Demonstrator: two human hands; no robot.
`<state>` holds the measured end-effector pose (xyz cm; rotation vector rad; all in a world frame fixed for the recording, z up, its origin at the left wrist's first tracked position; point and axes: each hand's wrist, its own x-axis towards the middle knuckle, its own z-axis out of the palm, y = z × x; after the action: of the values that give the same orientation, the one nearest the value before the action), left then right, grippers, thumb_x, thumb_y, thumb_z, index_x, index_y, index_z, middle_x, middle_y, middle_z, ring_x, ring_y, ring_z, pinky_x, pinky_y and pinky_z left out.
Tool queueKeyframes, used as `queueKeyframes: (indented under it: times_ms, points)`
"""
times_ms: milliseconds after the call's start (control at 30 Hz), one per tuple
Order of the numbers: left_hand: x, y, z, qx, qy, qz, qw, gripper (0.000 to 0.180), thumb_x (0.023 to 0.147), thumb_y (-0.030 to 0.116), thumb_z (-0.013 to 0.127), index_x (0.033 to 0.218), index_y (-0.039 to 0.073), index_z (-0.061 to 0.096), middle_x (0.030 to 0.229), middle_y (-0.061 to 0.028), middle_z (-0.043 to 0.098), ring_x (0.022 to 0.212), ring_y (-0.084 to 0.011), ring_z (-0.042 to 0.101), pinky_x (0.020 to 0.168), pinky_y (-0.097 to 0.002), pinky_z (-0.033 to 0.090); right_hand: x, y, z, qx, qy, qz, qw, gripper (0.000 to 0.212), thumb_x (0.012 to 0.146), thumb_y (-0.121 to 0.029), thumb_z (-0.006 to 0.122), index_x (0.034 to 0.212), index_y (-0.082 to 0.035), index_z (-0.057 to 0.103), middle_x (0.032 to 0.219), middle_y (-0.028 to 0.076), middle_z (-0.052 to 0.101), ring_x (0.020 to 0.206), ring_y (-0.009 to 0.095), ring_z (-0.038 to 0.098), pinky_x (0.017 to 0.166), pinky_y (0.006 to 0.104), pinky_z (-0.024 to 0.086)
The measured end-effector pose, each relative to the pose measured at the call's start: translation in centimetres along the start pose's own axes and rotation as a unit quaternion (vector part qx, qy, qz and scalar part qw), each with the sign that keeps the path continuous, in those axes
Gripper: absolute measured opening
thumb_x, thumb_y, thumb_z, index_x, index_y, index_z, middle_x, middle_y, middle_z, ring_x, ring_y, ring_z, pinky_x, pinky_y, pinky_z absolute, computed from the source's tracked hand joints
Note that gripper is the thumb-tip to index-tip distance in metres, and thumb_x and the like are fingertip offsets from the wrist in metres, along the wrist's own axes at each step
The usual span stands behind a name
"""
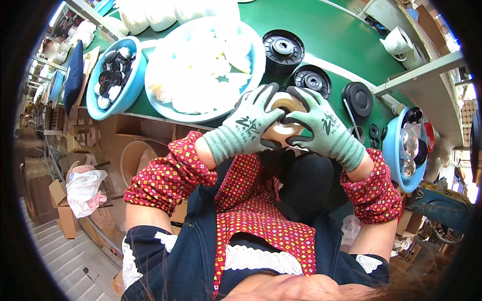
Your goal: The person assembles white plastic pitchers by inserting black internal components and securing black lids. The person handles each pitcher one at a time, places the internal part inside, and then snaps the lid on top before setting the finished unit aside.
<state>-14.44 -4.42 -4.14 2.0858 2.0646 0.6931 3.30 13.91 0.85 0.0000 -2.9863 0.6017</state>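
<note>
At the near edge of the green table, both hands, in pale green gloves with dark fingertips, grip a cream, rounded, hollow plastic part [282,129]. My left hand [248,123] curls around its left side. From the right, my right hand [325,124] holds it, the fingers bent over the rim. A dark opening shows between the hands, and the gloves hide much of the part. Just beyond the fingers stand a stack of black round bases [283,47] and a lower black round base [312,81].
A large blue basin [256,67] of white parts stands left of the hands, beside a smaller blue basin [138,75] of black and white pieces. To the right are black discs [357,99], a blue tub [396,168] with clear lids, and a metal shelf post [422,75].
</note>
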Motion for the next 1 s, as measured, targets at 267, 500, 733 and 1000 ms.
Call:
queueKeyframes:
  times_ms: [267, 500, 733, 1000]
  points:
    - [-0.5, 0.3, 0.5, -0.061, 0.033, -0.007, 0.998, 0.076, 0.069, 0.035, 0.092, 0.138, 0.014, 0.068, 0.164, -0.0289, 0.037, 0.151, -0.0509, 0.037, 0.123, -0.0606, 0.031, 6.3, 1.6, -4.7, 0.231, -0.034, -0.003, 0.972, 0.027, 0.082, -0.015, 0.083, 0.106, -0.005, 0.076, 0.136, 0.019, 0.067, 0.116, 0.038, 0.069, 0.103, 0.0425, 0.053]
    - [-0.2, 1.0, 0.3, -0.100, 0.056, -0.016, 0.993, 0.109, 0.067, 0.038, 0.095, 0.160, 0.011, 0.046, 0.168, -0.0351, 0.026, 0.149, -0.0530, 0.038, 0.123, -0.0579, 0.032, 19.9, 4.2, 0.0, -0.177, -0.026, -0.020, 0.984, 0.075, 0.085, -0.025, 0.085, 0.153, -0.013, 0.055, 0.150, 0.019, 0.058, 0.133, 0.039, 0.060, 0.114, 0.0454, 0.048]
    - [0.1, 0.8, 1.5, -0.052, 0.042, -0.004, 0.998, 0.114, 0.071, 0.054, 0.089, 0.153, -0.010, 0.043, 0.153, -0.0321, 0.044, 0.144, -0.0485, 0.043, 0.124, -0.0586, 0.031, 28.5, 6.9, 8.9, -0.442, -0.210, 0.021, 0.872, 0.080, 0.098, -0.058, 0.063, 0.163, -0.015, 0.042, 0.166, 0.016, 0.040, 0.152, 0.038, 0.036, 0.117, 0.0627, 0.035]
    - [-0.8, -1.0, 1.7, -0.184, 0.144, -0.009, 0.972, 0.114, 0.069, 0.048, 0.094, 0.155, -0.006, 0.042, 0.150, -0.0306, 0.046, 0.142, -0.0508, 0.045, 0.122, -0.0560, 0.036, 26.5, 5.6, 6.0, -0.329, -0.084, 0.068, 0.938, 0.081, 0.101, -0.066, 0.053, 0.163, -0.015, 0.041, 0.144, 0.025, 0.057, 0.132, 0.043, 0.052, 0.112, 0.0581, 0.042]
